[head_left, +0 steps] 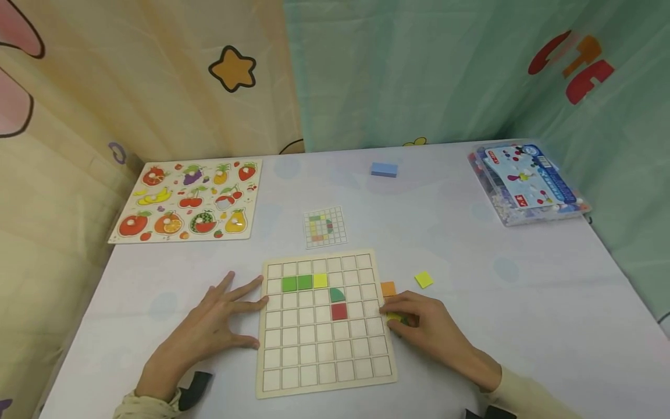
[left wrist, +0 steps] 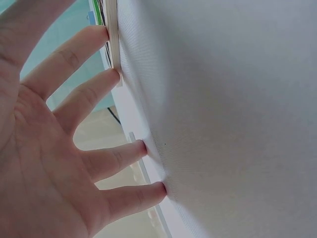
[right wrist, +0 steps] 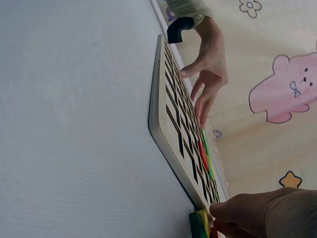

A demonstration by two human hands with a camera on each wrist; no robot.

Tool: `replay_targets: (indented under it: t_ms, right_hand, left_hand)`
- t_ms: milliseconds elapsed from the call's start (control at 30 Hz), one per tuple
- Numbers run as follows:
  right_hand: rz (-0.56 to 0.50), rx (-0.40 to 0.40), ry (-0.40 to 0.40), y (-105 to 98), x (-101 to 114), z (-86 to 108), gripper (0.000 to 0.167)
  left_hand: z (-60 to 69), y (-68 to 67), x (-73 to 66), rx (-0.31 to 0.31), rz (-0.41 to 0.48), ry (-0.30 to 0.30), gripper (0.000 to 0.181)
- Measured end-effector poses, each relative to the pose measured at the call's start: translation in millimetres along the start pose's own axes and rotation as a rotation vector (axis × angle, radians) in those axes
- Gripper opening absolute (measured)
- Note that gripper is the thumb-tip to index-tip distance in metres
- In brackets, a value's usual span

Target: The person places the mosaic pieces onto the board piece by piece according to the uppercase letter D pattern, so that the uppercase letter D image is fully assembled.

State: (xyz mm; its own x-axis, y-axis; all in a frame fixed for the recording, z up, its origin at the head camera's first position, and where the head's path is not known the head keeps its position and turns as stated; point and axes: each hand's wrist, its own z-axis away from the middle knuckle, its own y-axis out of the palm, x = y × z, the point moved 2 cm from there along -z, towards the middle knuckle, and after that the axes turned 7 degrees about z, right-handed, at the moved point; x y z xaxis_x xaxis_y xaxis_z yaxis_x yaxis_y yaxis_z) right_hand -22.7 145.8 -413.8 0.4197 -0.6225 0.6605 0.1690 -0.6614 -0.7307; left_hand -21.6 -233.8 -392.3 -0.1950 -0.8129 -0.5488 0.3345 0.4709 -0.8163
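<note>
A square wooden grid board [head_left: 307,355] lies on the table. Set in its cells are two green squares [head_left: 296,283], a yellow square [head_left: 320,281], a teal rounded piece [head_left: 337,295] and a red square [head_left: 339,311]. My left hand [head_left: 211,326] spreads its fingers along the board's left edge, and at least two fingertips touch it. At the right edge, my right hand [head_left: 426,323] bends its thumb and fingers around a yellow tile [head_left: 394,316], beside a green piece [right wrist: 198,225]. Whether it pinches the tile is hidden. An orange tile [head_left: 388,289] lies just beyond these fingers.
Behind the board lies a small pattern card [head_left: 325,227]. A loose yellow tile [head_left: 424,279] is to the right. Farther back are a fruit puzzle board [head_left: 188,201], a blue block [head_left: 384,170] and a clear plastic box [head_left: 528,183]. Printed curtains [head_left: 398,75] hang behind the table.
</note>
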Motion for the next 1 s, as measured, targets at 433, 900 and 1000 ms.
replay_targets:
  t_ms: [433,900,1000]
  right_hand:
    - [0.025,-0.061,0.003,-18,-3,22.6,0.034]
    - [0.182,0.049,0.159,-24,-4,29.5,0.035]
    - [0.217,0.057,0.174,-24,-3,29.6,0.035]
  left_hand:
    - [0.6,-1.2,-0.3,-0.003,0.007,0.003,0.08]
    - [0.1,0.0,0.4,0.002,0.003,0.005,0.081]
    - [0.1,0.0,0.3,0.004,0.007,0.001,0.081]
